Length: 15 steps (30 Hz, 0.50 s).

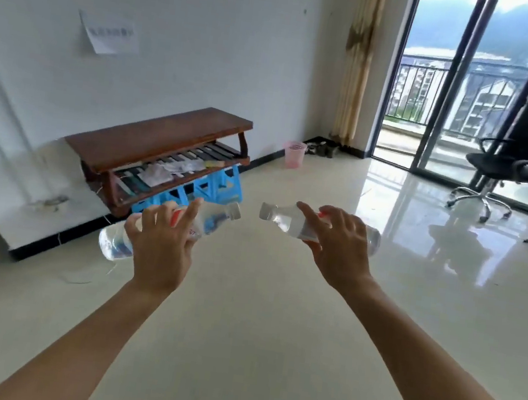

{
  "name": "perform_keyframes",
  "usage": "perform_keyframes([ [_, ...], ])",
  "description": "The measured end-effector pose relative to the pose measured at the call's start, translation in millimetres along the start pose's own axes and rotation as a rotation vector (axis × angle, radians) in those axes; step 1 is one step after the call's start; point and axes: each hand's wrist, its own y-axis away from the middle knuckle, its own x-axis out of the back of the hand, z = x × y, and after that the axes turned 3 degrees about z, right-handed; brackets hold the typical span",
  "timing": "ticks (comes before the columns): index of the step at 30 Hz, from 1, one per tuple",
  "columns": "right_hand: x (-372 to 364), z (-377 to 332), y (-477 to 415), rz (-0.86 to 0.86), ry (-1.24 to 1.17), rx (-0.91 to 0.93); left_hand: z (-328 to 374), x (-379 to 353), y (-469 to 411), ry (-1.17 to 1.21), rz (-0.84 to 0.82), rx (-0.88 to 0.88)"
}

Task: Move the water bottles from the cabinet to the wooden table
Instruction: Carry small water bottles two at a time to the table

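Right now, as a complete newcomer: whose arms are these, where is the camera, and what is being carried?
No machine here: these are a person's bare arms, filmed by a wide-angle camera worn on the head, looking forward and down. The left hand grips one clear plastic water bottle, the right hand a second clear plastic bottle; both lie roughly sideways, caps pointing inward. Ahead, against the white wall, stands a low dark-brown wooden table, blue plastic stools or crates beneath it. A black swivel office chair stands near the glass doors.

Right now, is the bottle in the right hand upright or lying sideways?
Sideways: the bottle in the right hand lies roughly level, cap pointing left.
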Motion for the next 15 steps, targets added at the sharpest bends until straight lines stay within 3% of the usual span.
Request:
perform_keyframes([
  [7, -129.9, -35.9, -162.0, -0.075, -0.132, 0.08, -97.4, -61.9, -114.5, -0.149, 0.036, 0.08],
  [15, -259.3, -103.3, -289.7, -0.213, -0.244, 0.23, -203.2, -138.8, -143.8, -0.277, 0.017, 0.213],
])
